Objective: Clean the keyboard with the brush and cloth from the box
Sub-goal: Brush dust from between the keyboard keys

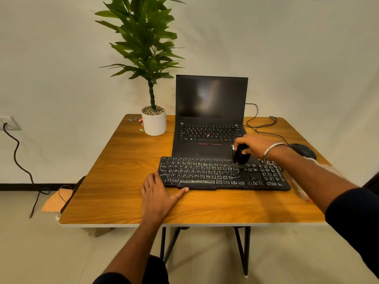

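Head view, step: you are brushing the keyboard (pixel 223 174), which is lying across the table (pixel 127 160) just in front of the laptop (pixel 209 119).
Right hand (pixel 252 145): you are gripping the brush (pixel 241 155) from above, fingers curled round its dark body, bristles touching the keys near the middle-right rows.
Left hand (pixel 159 193): it is lying flat and relaxed on the table at the keyboard's 8 o'clock corner, thumb against the front edge, bracing it.
Doing it well: I judge short strokes along the rows, toward 6 o'clock, are lifting the pale dust best; keep the left hand steadying the board.
Cloth and box: not clearly showing; something pale is lying at 3 o'clock behind your right arm, too blurred to name.
Count: one keyboard, one brush, one laptop, one mouse (pixel 303 150), one plant (pixel 153 111), two hands.
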